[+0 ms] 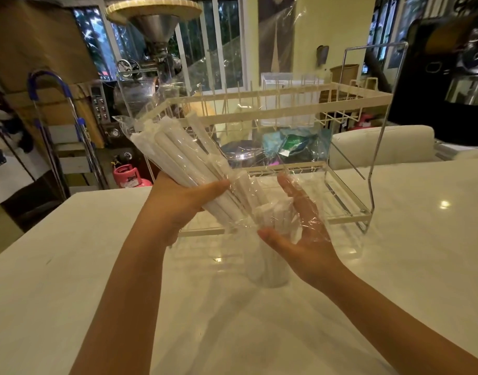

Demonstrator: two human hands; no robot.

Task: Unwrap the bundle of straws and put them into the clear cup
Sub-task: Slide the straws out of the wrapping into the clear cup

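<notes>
My left hand (178,204) grips a bundle of white straws (175,155) still inside clear plastic wrap, tilted with its top toward the upper left. The bundle's lower end points down over the clear cup (267,269), which stands on the white table and holds a few white straws. My right hand (300,226) is spread open just right of the bundle's lower end, with loose clear wrap (275,204) lying across its fingers. Whether it pinches the wrap is unclear.
A white wire dish rack (259,109) with a clear tray stands right behind the cup on the white table (395,266). A black machine (449,77) is at the back right. A pink gas cylinder (129,174) stands on the floor beyond the table's left edge.
</notes>
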